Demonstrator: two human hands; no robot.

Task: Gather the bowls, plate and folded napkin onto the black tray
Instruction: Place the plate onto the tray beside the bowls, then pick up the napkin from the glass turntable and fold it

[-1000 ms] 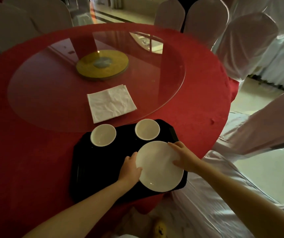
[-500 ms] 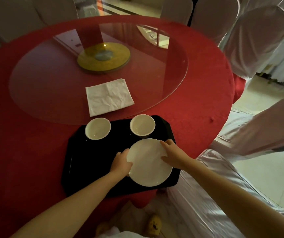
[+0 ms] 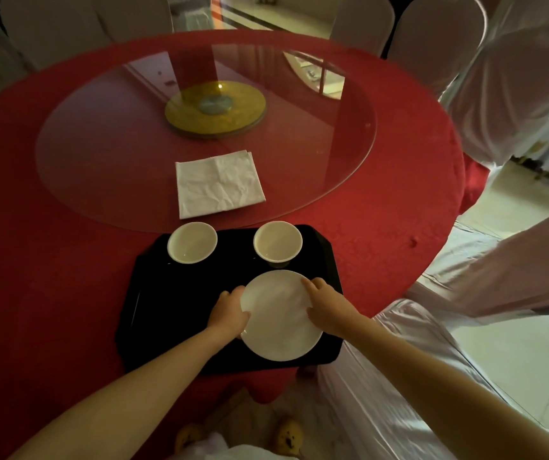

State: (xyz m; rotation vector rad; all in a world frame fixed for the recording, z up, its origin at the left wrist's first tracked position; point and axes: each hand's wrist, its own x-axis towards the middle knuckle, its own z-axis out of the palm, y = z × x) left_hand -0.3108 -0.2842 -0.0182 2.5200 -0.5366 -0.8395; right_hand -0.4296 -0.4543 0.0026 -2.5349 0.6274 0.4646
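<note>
A black tray [image 3: 173, 313] lies on the red tablecloth near the table's front edge. Two white bowls stand at its far side, one on the left [image 3: 192, 242] and one on the right [image 3: 278, 240]. A white plate [image 3: 279, 317] rests on the tray's near right part. My left hand [image 3: 228, 313] grips the plate's left rim and my right hand [image 3: 328, 305] grips its right rim. A folded white napkin [image 3: 218, 184] lies beyond the tray on the glass turntable, apart from everything else.
The round glass turntable [image 3: 107, 154] with a gold hub [image 3: 215, 107] covers the middle of the red table [image 3: 382, 234]. White-covered chairs [image 3: 515, 94] ring the table, one right beside me at the lower right.
Both hands have slid the plate a little leftwards and further onto the tray. Bowls and napkin have stayed where they were.
</note>
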